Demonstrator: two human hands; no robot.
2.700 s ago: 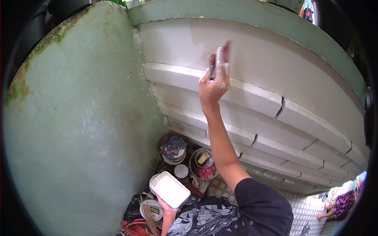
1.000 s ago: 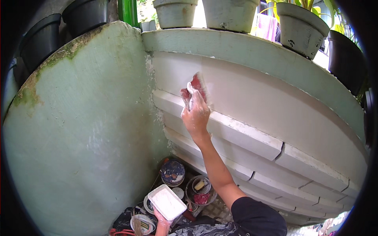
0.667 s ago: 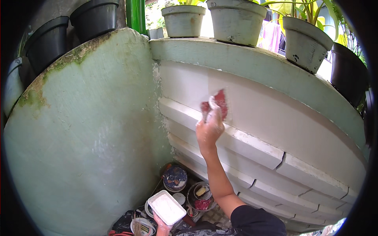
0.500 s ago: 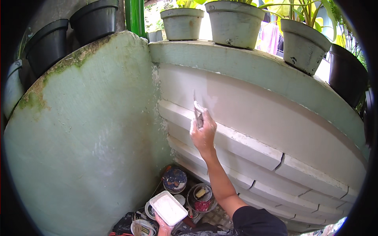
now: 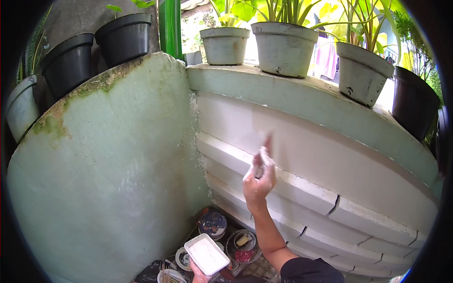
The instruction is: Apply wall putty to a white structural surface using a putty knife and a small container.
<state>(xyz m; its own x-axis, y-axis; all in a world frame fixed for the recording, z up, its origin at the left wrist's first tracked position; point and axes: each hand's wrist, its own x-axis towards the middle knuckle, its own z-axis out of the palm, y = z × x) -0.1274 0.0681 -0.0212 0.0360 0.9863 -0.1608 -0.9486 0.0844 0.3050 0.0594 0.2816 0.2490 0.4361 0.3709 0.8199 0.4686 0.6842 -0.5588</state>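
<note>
My right hand (image 5: 259, 181) is raised before the smooth white band (image 5: 325, 148) of the right-hand wall, its fingers closed round a putty knife (image 5: 268, 140). The thin blade points up, smeared by motion; I cannot tell whether it touches the wall. White paste coats my fingers. Low in the view, my left hand (image 5: 199, 274) grips a white rectangular tub (image 5: 206, 254) from beneath and the side. White paste lies inside that tub. Most of the left hand's fingers are hidden under it.
Potted plants in grey pots (image 5: 285, 49) and black pots (image 5: 123, 40) line the wall tops. A pale green wall (image 5: 108, 155) meets the white one at a corner. Below are a paint-spattered bucket (image 5: 212, 224) and a basin (image 5: 243, 245) with smaller items. White ledges (image 5: 302, 188) jut from the right wall.
My right hand has moved right and slightly down with the putty knife, whose blade now leans to the right. The tub sits slightly lower and to the right; the whole view has shifted downward.
</note>
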